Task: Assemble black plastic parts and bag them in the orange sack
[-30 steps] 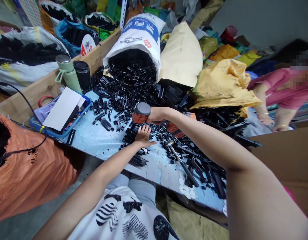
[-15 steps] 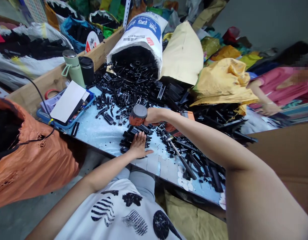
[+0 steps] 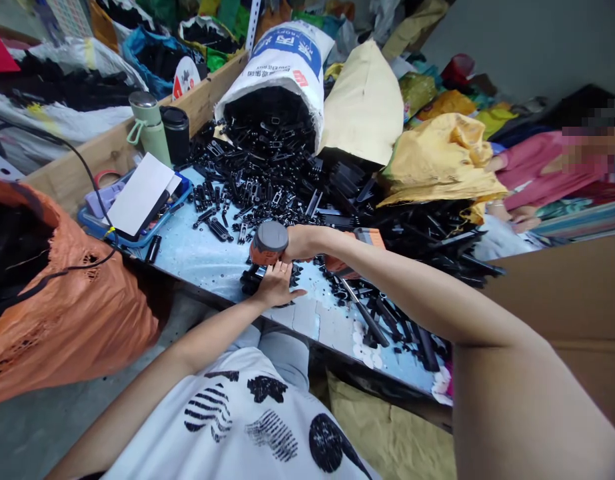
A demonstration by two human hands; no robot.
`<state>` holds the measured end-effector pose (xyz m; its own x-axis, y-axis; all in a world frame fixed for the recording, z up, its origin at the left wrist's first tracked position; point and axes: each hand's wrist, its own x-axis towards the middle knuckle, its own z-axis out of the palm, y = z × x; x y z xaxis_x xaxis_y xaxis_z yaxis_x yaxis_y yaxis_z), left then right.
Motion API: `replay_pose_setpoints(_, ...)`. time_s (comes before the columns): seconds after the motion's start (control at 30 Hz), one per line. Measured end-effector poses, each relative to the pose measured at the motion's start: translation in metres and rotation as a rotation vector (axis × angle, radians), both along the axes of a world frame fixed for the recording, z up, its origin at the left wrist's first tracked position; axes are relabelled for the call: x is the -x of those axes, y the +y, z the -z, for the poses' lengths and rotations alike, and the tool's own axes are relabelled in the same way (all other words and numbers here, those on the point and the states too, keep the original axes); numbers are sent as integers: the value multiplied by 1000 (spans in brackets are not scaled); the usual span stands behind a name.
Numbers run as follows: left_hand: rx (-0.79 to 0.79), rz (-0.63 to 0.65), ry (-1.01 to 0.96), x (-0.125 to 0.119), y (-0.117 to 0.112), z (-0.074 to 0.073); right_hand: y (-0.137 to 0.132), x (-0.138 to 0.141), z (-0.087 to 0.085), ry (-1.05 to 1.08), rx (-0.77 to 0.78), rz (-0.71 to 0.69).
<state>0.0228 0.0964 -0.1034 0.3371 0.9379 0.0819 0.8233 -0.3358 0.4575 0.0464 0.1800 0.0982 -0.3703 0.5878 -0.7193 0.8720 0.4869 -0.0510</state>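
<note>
My right hand (image 3: 301, 243) is closed around the handle of a rubber mallet, whose round grey and orange head (image 3: 268, 243) hovers just above a small stack of black plastic parts (image 3: 251, 278). My left hand (image 3: 276, 285) lies flat on that stack with its fingers stretched out, near the front edge of the pale blue table (image 3: 197, 257). A big heap of loose black plastic parts (image 3: 267, 170) spills from a white sack (image 3: 282, 63) behind the mallet.
A blue tray (image 3: 132, 213) with white paper, a green flask (image 3: 148, 127) and a black cup (image 3: 176, 133) stand at the left. An orange sack (image 3: 62, 300) hangs lower left. Yellow bags (image 3: 437, 163) lie at right, with another person in pink (image 3: 542, 177) beyond.
The mallet head has come down and toward me, closer over the stack. My left hand has slid with the parts toward the table's front edge. The view has shifted slightly.
</note>
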Motion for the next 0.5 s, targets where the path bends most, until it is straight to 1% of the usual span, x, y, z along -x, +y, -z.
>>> replay_pose_setpoints(0.07,17,6,-13,1,-1,-3,-7,4,-6,-39,-56,-115)
replay_pose_setpoints(0.13,69,15,-30,3,-2,-6,-18,6,-14,-59,-143,-172)
replay_pose_setpoints(0.17,103,18,-36,3,-3,-8,-25,5,-17,-65,-163,-185)
replay_pose_setpoints(0.23,159,17,-43,3,-4,-11,-36,4,-21,-62,-139,-188)
replay_pose_setpoints(0.33,187,12,-41,3,-5,-13,-46,7,-18,-49,-67,-169)
replay_pose_setpoints(0.43,191,17,-48,3,-5,-12,-46,11,-12,-36,-49,-126)
replay_pose_setpoints(0.5,192,25,-49,4,-4,-10,-44,6,-10,4,-28,-112)
